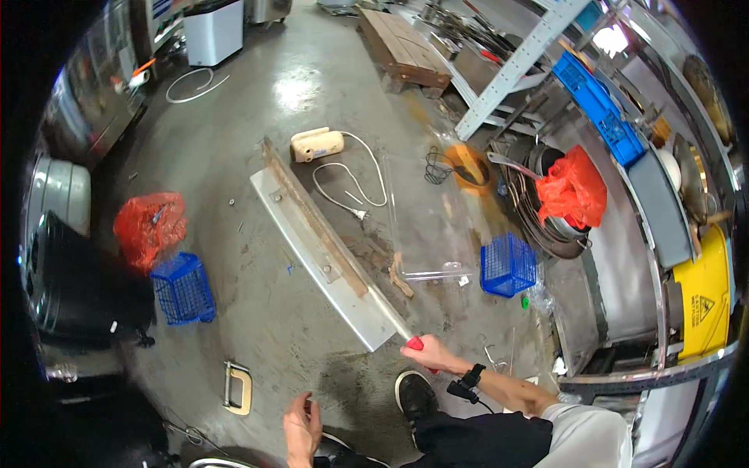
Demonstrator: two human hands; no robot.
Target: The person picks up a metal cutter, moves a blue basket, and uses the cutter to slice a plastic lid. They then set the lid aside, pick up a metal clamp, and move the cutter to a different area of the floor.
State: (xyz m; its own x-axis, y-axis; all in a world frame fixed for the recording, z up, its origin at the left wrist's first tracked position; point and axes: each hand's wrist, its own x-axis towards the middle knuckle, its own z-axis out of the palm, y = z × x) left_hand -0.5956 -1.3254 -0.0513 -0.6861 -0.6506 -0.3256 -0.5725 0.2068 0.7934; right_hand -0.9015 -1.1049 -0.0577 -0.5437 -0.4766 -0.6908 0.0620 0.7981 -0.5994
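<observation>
My right hand [431,353] is closed around the red grip of a long metal cutter arm with a flat silver plate [316,265] and a brown, rusty-looking bar along it. The arm slants away from me to the far left over the floor. I cannot tell whether its far end touches the ground. My left hand [303,427] hangs low near my shoe, empty, with its fingers loosely bent and apart. Left of that hand, a yellowish C-shaped clamp [240,388] lies on the floor.
Blue baskets [183,288] [509,265] and a red plastic bag [152,230] sit on the grey floor. Beyond the plate lie a cream corded appliance [317,145] and a clear sheet [431,222]. Pans [546,234] and shelving [519,70] stand right; black bins [86,281] stand left.
</observation>
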